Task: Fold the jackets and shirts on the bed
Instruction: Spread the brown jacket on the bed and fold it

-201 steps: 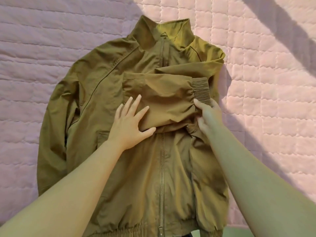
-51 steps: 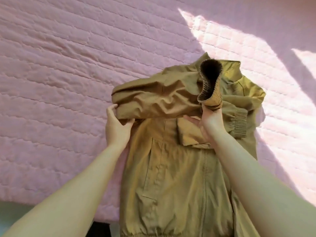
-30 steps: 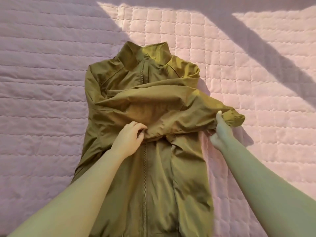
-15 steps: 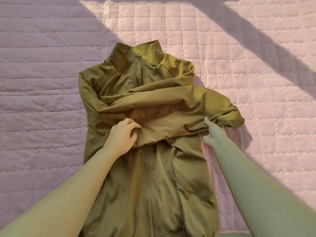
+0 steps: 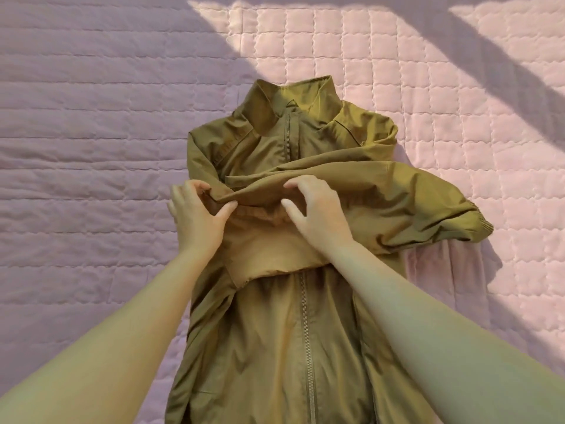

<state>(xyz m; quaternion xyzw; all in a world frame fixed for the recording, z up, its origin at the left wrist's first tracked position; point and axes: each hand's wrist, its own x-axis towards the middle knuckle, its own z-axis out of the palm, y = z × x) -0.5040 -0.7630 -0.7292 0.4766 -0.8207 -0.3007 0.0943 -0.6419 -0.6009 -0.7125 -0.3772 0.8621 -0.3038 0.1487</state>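
Observation:
An olive-green zip jacket (image 5: 293, 332) lies front up on the bed, collar (image 5: 293, 99) pointing away from me. Both sleeves are folded across the chest; the upper sleeve runs to the right and its ribbed cuff (image 5: 480, 228) sticks out past the jacket's right side. My left hand (image 5: 198, 218) pinches the folded sleeve fabric at the jacket's left edge, thumb under the fold. My right hand (image 5: 318, 209) sits on the middle of the chest with curled fingertips gripping the sleeve fold.
The bed is covered with a pink quilted spread (image 5: 91, 148). Sunlight falls on its right part and broad shadows cross the top and left. My forearms reach in from the bottom corners.
My right hand let go of the cuff end and moved left onto the chest fold. My left hand shifted left to the jacket's edge. The view moved so the jacket sits further right.

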